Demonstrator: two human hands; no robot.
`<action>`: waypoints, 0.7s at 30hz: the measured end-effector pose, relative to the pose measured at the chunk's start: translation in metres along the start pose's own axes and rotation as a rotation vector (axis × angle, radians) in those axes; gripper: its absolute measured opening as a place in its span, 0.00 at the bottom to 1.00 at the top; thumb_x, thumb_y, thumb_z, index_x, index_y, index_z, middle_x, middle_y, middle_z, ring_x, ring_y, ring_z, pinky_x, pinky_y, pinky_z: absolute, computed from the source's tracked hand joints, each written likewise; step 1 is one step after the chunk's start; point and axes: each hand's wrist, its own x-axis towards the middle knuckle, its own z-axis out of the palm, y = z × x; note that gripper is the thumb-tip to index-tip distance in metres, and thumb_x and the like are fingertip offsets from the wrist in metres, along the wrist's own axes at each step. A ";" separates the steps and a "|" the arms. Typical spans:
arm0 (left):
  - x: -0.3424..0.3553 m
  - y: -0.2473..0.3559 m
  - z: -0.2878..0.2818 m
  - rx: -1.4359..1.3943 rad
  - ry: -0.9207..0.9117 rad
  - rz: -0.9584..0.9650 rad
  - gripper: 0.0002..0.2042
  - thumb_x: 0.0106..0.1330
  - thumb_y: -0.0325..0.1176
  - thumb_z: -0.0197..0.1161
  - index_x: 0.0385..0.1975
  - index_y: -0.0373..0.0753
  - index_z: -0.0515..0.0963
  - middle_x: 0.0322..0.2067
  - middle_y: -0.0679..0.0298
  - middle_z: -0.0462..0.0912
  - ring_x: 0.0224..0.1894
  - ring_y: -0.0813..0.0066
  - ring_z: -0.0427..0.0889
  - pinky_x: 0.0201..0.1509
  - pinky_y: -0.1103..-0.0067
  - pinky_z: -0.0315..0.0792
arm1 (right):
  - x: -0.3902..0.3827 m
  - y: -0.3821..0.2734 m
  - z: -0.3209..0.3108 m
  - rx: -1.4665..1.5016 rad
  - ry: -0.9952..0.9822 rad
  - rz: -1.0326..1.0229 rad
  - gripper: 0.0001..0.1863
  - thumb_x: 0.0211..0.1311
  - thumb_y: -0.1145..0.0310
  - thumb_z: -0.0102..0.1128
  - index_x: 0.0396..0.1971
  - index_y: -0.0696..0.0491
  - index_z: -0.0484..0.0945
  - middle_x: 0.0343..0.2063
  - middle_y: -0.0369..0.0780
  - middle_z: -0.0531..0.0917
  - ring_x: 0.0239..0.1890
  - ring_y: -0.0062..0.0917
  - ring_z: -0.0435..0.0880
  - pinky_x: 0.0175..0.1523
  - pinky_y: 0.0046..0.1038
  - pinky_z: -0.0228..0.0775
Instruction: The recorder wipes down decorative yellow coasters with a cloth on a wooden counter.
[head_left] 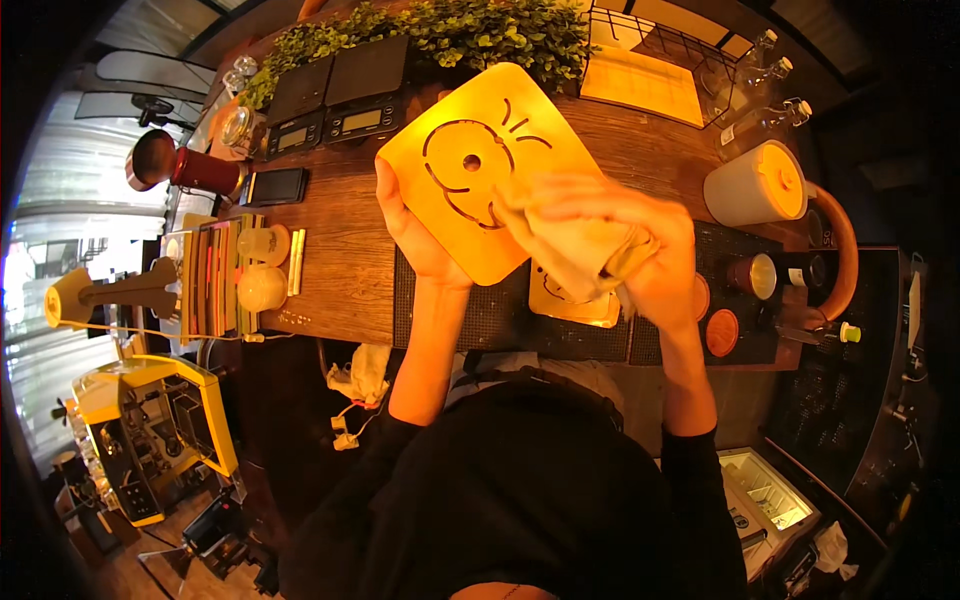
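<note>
My left hand (425,235) holds up a flat, square plate (490,178) with rounded corners, gripping it by its lower left edge. The plate has curved slots and a round hole cut in it, and looks yellow in the warm light. A folded pale cloth (570,245) is bunched in my right hand (655,230), its end against or just over the plate's right side. Below them, a shallow rectangular tray (590,313) lies on the black bar mat (480,320), partly covered by the cloth. Motion slightly blurs my right hand.
Two black scales (360,118) and leafy plants (440,35) line the table's far side. A lidded pitcher (750,185), glass bottles (765,130) and a metal cup (752,277) stand at right. Books (215,270) and a red canister (205,172) are at left.
</note>
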 end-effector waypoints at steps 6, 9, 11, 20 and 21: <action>-0.006 -0.005 -0.008 -0.095 -0.117 -0.135 0.29 0.62 0.54 0.43 0.56 0.38 0.61 0.53 0.57 0.68 0.52 0.63 0.69 0.57 0.69 0.63 | 0.032 0.009 0.039 -0.402 0.126 -0.144 0.24 0.37 0.83 0.50 0.41 0.57 0.77 0.43 0.43 0.78 0.50 0.37 0.73 0.57 0.31 0.61; 0.002 0.001 -0.015 -0.115 -0.214 -0.129 0.30 0.61 0.56 0.44 0.55 0.37 0.62 0.52 0.58 0.68 0.51 0.64 0.70 0.56 0.70 0.64 | 0.030 0.027 0.050 -0.625 0.102 -0.241 0.25 0.36 0.83 0.50 0.43 0.56 0.76 0.45 0.42 0.77 0.50 0.36 0.72 0.56 0.31 0.61; 0.007 0.007 -0.025 -0.120 -0.262 -0.162 0.30 0.62 0.56 0.43 0.54 0.37 0.62 0.52 0.58 0.68 0.51 0.65 0.70 0.55 0.70 0.64 | 0.021 0.028 0.054 -0.545 0.047 -0.209 0.26 0.35 0.82 0.51 0.42 0.56 0.76 0.45 0.42 0.77 0.49 0.36 0.73 0.56 0.32 0.61; 0.002 0.010 -0.005 0.134 -0.079 -0.001 0.31 0.62 0.60 0.39 0.51 0.39 0.65 0.49 0.60 0.71 0.49 0.65 0.71 0.53 0.70 0.66 | -0.009 0.007 0.023 -0.155 -0.302 0.040 0.18 0.41 0.81 0.51 0.38 0.58 0.78 0.38 0.43 0.80 0.40 0.32 0.77 0.48 0.28 0.67; 0.002 0.012 -0.010 -0.034 -0.160 -0.061 0.30 0.62 0.60 0.39 0.51 0.40 0.67 0.49 0.61 0.72 0.48 0.65 0.72 0.53 0.70 0.66 | -0.006 0.002 0.018 -0.153 -0.305 0.038 0.18 0.41 0.81 0.51 0.38 0.58 0.78 0.38 0.43 0.80 0.40 0.32 0.77 0.48 0.28 0.67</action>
